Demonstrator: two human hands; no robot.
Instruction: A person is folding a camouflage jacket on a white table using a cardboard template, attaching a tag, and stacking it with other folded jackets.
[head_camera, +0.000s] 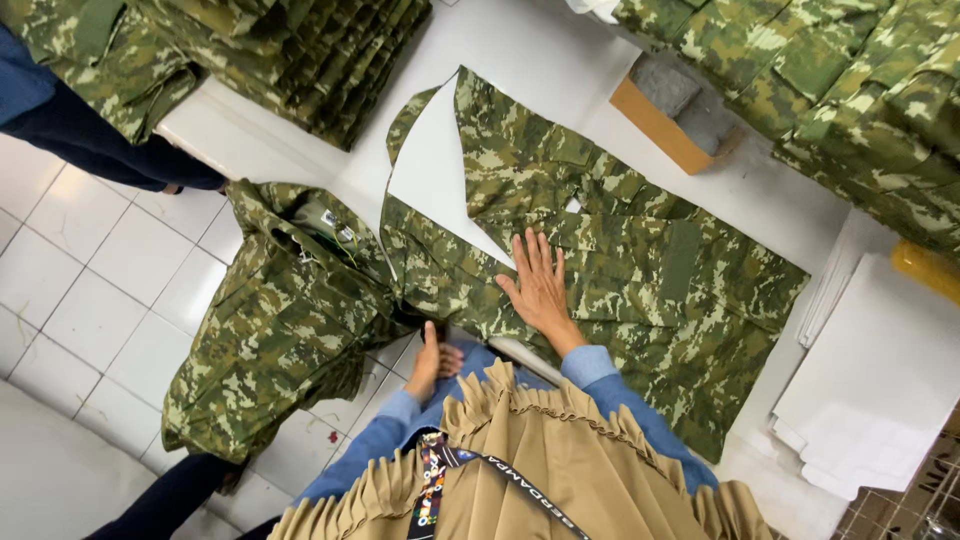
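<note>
Folding looks barely begun: the camouflage jacket (600, 250) lies spread on the white table (540, 60), the right hand (540, 285) flat and open on it, while the left hand (432, 362) grips the hanging part at the table edge below the jacket. Beyond the jacket sit finished stacks (300, 50), a cardboard box (665, 115), white sheets (880, 380) beside it; tiled floor (90, 290) below.

camouflage jacket (640, 270): woven cloth, matt, slightly creased
table (540, 60): smooth white top, faint sheen
cardboard insert (432, 165): white, matt
floor tiles (90, 290): glossy white ceramic
paper sheets (880, 390): matt white
</note>
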